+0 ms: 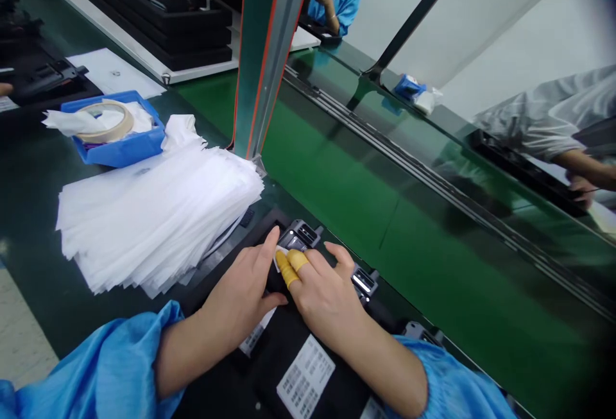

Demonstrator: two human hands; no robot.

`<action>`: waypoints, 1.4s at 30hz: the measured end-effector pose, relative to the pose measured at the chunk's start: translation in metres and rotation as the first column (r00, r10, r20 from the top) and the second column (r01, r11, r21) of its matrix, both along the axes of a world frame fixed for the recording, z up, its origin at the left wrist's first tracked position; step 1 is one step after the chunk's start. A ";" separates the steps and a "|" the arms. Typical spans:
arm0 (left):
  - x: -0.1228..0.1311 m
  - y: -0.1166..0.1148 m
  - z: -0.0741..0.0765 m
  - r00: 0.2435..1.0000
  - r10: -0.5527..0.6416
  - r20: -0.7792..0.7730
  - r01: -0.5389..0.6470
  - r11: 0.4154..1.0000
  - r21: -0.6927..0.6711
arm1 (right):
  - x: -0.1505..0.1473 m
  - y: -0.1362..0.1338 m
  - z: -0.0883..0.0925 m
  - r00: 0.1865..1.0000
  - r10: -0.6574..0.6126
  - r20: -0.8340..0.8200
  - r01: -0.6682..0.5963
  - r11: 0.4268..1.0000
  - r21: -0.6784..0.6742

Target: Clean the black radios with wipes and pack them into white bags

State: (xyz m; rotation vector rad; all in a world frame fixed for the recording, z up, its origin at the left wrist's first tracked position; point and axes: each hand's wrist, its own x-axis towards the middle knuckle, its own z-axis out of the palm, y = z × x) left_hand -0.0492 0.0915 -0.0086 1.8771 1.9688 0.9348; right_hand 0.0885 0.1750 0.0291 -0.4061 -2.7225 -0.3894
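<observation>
Closest to me, a barcode sheet (305,377) lies around 6 o'clock from my hands. My left hand (240,287) has thumb and index spread wide, nothing in it that I can see. My right hand (327,294) has its two yellow finger covers (298,259) bunched narrow over the gadget (304,233), can't tell if they're pinching. Gadget's visible end pokes out at 1 o'clock, long axis roughly 1-to-7 I think, mostly covered. Right hand's nearer. Paper stack (158,213) sits farther, at 10.

The right grip (328,297) partly hides the device (302,234) (its near end).
</observation>
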 end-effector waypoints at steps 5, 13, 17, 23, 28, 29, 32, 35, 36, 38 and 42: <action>0.001 0.000 0.001 0.999 -0.008 0.032 0.009 1.000 -0.023 | 0.018 -0.001 -0.002 1.000 0.004 0.005 -0.004 1.000 -0.010; 0.001 0.000 0.000 1.000 -0.013 0.025 0.014 1.000 -0.010 | 0.009 -0.007 -0.002 1.000 -0.022 -0.005 0.022 1.000 0.017; 0.000 0.001 0.001 1.000 -0.019 0.024 0.019 1.000 -0.008 | -0.001 -0.007 -0.002 0.999 -0.035 -0.003 0.035 0.999 0.027; -0.001 0.001 -0.001 1.000 -0.011 0.003 0.011 0.999 -0.048 | 0.015 -0.008 -0.004 1.000 -0.010 -0.003 0.010 0.999 0.044; -0.001 0.002 0.002 1.000 0.003 -0.022 -0.004 0.997 -0.071 | 0.035 -0.011 0.002 0.996 -0.089 -0.005 0.089 0.993 0.073; -0.002 0.002 0.003 1.000 0.001 -0.025 -0.003 0.997 -0.072 | 0.042 -0.011 0.004 0.992 -0.122 -0.006 0.123 0.990 0.071; -0.002 0.002 0.007 0.999 0.002 -0.033 -0.005 0.996 -0.089 | 0.068 -0.010 0.012 0.975 -0.220 -0.021 0.220 0.974 0.046; -0.003 0.001 0.013 0.998 -0.001 -0.056 -0.005 0.994 -0.106 | 0.101 -0.004 0.019 0.952 -0.307 -0.013 0.308 0.951 0.019; -0.004 0.000 0.015 0.997 -0.004 -0.079 -0.004 0.995 -0.096 | 0.112 -0.002 0.021 0.940 -0.342 -0.009 0.342 0.940 0.012; -0.003 -0.003 0.020 0.987 -0.004 -0.159 -0.001 0.999 -0.033 | 0.132 0.001 0.025 0.908 -0.420 -0.011 0.420 0.908 0.007; 0.009 -0.011 0.032 0.953 -0.053 -0.298 0.104 0.982 0.160 | 0.155 0.004 0.029 0.852 -0.519 -0.063 0.522 0.852 0.038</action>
